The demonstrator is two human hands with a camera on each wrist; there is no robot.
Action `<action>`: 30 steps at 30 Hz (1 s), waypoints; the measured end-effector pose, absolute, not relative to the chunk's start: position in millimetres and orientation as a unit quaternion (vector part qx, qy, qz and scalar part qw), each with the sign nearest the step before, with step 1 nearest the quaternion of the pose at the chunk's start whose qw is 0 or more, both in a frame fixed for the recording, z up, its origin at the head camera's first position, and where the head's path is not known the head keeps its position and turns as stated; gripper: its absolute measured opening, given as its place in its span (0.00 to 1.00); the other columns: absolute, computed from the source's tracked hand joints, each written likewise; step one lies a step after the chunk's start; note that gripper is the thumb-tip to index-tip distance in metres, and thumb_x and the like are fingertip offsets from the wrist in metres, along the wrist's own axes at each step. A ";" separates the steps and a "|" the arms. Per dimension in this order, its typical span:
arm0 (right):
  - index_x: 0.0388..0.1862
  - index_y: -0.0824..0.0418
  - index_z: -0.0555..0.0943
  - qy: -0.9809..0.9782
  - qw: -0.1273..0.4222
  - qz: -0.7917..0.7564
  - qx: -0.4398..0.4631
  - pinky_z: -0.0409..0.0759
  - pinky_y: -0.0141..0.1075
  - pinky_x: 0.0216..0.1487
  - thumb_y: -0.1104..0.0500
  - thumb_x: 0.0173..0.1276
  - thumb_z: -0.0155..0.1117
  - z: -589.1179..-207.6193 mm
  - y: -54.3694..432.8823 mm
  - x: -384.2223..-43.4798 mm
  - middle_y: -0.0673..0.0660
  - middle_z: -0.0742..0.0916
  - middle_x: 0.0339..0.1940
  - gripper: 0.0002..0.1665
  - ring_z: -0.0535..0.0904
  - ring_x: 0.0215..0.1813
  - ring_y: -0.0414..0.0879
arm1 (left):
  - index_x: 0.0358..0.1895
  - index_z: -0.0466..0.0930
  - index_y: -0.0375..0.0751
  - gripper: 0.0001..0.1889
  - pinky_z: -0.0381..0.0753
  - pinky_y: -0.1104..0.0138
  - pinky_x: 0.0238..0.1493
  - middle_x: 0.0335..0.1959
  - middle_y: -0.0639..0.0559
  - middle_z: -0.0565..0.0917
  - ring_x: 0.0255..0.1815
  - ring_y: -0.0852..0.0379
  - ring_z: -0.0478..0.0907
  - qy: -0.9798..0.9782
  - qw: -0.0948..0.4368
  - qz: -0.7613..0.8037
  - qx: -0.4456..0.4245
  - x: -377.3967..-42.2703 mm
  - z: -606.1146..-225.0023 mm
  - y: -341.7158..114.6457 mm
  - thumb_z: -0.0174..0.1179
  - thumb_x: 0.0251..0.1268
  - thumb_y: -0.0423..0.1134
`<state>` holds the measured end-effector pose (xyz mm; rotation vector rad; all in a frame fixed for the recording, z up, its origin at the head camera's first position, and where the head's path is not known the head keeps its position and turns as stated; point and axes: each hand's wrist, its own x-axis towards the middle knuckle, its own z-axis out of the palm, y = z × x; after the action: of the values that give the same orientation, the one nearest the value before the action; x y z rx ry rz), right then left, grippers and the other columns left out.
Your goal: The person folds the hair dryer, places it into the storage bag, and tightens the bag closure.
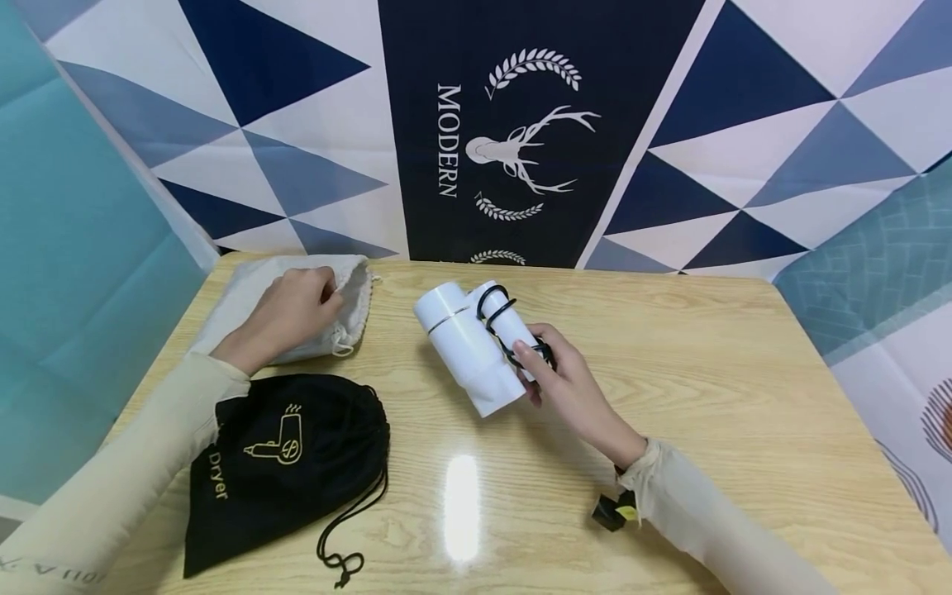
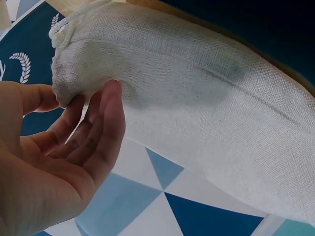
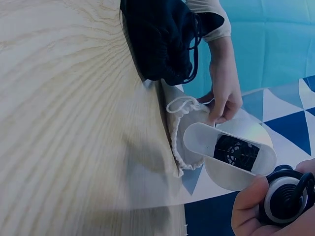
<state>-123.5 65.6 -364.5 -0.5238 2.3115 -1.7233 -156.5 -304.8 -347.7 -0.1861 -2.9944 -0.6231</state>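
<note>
A pale cloth drawstring bag lies at the table's far left, its mouth turned to the right. My left hand pinches the upper edge of that mouth between thumb and fingers; in the left wrist view the bag's woven side stretches away from the hand. Over the middle of the table, my right hand grips a white hair dryer by its folded handle, which has a black cord wound round it. The right wrist view shows the dryer's flat nozzle overlapping the bag's gathered opening.
A black drawstring pouch with a gold dryer print lies flat at the near left, its cord trailing right. Below my right sleeve is a small black block. A patterned cloth backdrop stands behind the wooden table.
</note>
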 end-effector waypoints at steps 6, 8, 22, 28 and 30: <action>0.60 0.65 0.72 0.776 0.119 -0.593 -0.177 0.76 0.37 0.23 0.53 0.80 0.51 -364.5 51.5 -130.4 0.63 0.78 0.28 0.19 0.74 0.22 0.47 | 0.25 0.72 0.40 0.12 0.62 0.61 0.19 0.16 0.48 0.71 0.15 0.53 0.64 -0.977 0.039 -0.200 -0.064 -152.0 -340.9 -305.9 0.54 0.70 0.35; 0.59 0.65 0.72 0.776 0.123 -0.593 -0.178 0.75 0.36 0.23 0.53 0.80 0.52 -365.1 45.5 -132.1 0.63 0.78 0.27 0.19 0.74 0.22 0.47 | 0.25 0.72 0.40 0.12 0.62 0.61 0.19 0.16 0.48 0.70 0.15 0.53 0.63 -0.977 0.041 -0.199 -0.064 -149.0 -338.8 -307.4 0.53 0.70 0.34; 0.59 0.63 0.72 0.769 0.162 -0.594 -0.170 0.74 0.38 0.22 0.49 0.79 0.53 -368.5 18.9 -145.7 0.61 0.79 0.29 0.21 0.74 0.22 0.48 | 0.26 0.74 0.40 0.09 0.63 0.61 0.21 0.18 0.48 0.73 0.17 0.53 0.65 -0.976 0.057 -0.197 -0.077 -141.9 -334.5 -311.3 0.54 0.68 0.33; 0.56 0.65 0.72 0.757 0.184 -0.606 -0.164 0.74 0.40 0.22 0.49 0.80 0.52 -368.9 6.1 -153.0 0.60 0.79 0.26 0.20 0.74 0.20 0.47 | 0.28 0.76 0.39 0.07 0.67 0.61 0.23 0.20 0.48 0.77 0.19 0.52 0.69 -0.975 0.066 -0.194 -0.082 -141.2 -334.1 -311.5 0.54 0.66 0.32; 0.56 0.65 0.72 0.754 0.191 -0.606 -0.165 0.74 0.40 0.22 0.50 0.80 0.52 -370.0 2.6 -154.8 0.60 0.79 0.25 0.20 0.73 0.20 0.46 | 0.28 0.77 0.38 0.07 0.68 0.61 0.23 0.21 0.48 0.77 0.20 0.52 0.69 -0.976 0.065 -0.194 -0.079 -141.1 -333.7 -311.4 0.54 0.65 0.32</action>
<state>-154.8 2.6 -370.0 -0.4623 2.1193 -1.7031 -141.1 -311.4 -333.7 -0.2386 -2.9436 -0.5847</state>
